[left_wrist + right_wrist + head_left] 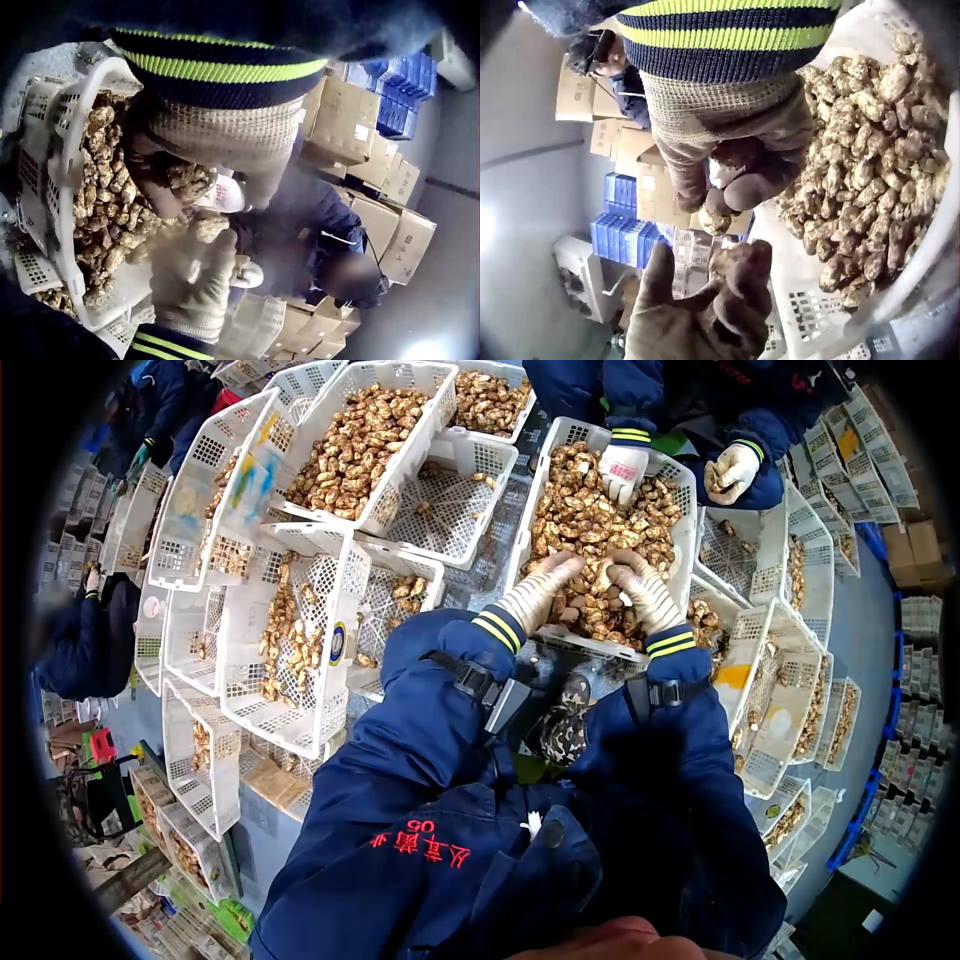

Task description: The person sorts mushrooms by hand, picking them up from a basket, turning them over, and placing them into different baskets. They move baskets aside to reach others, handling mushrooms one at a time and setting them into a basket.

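In the head view my left hand (540,594) and right hand (645,594), both in knit work gloves, are close together over the near end of a white crate (517,550) heaped with knobbly brown-and-white, mushroom-like pieces (575,500). Curled fingers of my left hand hold a rough brown piece (191,178), seen in the left wrist view. My right hand (735,142) pinches a small pale, flecked piece (714,220) at its fingertips. Another white piece (724,174) shows inside its curled fingers. My left hand (697,319) faces it from below, thumb raised.
Across the crate, another person's gloved hand (622,468) rests on the heap; their other glove (735,470) is beside the crate. Stacked white crates (290,640) stand at left, and more crates (780,690) at right. Cardboard boxes (341,120) are piled behind.
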Tool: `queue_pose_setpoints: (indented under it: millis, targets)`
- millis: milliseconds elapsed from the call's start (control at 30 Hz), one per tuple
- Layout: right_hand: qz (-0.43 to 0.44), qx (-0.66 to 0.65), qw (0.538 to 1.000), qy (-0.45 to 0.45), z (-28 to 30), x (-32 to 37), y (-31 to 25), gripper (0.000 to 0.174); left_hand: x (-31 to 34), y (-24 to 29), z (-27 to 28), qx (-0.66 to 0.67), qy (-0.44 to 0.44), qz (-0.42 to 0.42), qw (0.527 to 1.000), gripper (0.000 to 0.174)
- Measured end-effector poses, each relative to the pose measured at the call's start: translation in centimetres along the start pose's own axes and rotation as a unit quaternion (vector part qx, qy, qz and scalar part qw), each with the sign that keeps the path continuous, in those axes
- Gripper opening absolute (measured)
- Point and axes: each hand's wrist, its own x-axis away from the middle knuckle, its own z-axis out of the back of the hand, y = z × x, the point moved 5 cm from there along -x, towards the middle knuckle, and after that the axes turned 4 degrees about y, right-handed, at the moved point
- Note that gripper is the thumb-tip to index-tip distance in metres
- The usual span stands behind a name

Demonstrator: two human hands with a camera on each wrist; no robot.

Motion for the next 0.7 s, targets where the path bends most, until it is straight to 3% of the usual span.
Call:
queue_pose_setpoints:
  millis: [67, 167, 233, 300, 333, 433, 500, 567, 633, 700]
  targets:
    - [0.013, 0.044, 0.999, -0.015, -2.1, 1.0, -1.0, 0.036, -0.1, 0.0, -0.5, -0.025, -0.024, -0.027, 0.999, 0.080]
    - [0.072, 0.024, 0.997, -0.022, -2.3, 0.3, -0.4, 0.032, -0.3, -0.1, -0.5, -0.040, -0.047, -0.029, 0.998, 0.076]
    - [0.032, -0.068, 0.997, 0.019, -1.4, 0.0, -0.1, 0.031, 0.0, 0.2, -0.4, -0.025, -0.025, -0.025, 0.999, 0.067]
    - [0.068, -0.041, 0.997, 0.013, -0.7, -1.0, 0.3, 0.033, 0.3, 0.8, -0.5, 0.003, -0.027, -0.019, 0.999, 0.062]
    - [0.040, -0.061, 0.997, 0.021, -0.1, -1.0, 1.0, 0.035, 0.4, 1.0, -0.4, 0.010, 0.015, -0.041, 0.999, 0.052]
    - [0.009, -0.079, 0.994, 0.068, 0.6, -1.5, 2.1, 0.042, 1.3, 2.8, 0.0, 0.105, 0.012, -0.068, 0.992, 0.043]
    - [0.024, -0.078, 0.994, 0.075, 1.7, -2.6, 3.9, 0.045, 2.2, 4.5, 1.3, 0.155, 0.062, -0.090, 0.982, 0.032]
    - [0.045, -0.032, 0.996, 0.068, 1.9, -3.0, 4.0, 0.047, 3.9, 7.1, 3.6, 0.206, 0.100, -0.150, 0.962, 0.032]
    - [0.014, -0.041, 0.997, 0.062, 1.3, -2.9, 3.5, 0.049, 4.8, 9.3, 6.6, 0.283, 0.120, -0.143, 0.941, 0.033]
    - [0.012, -0.051, 0.997, 0.049, 1.1, -2.5, 3.7, 0.050, 4.6, 11.6, 11.2, 0.255, 0.152, -0.198, 0.934, 0.036]
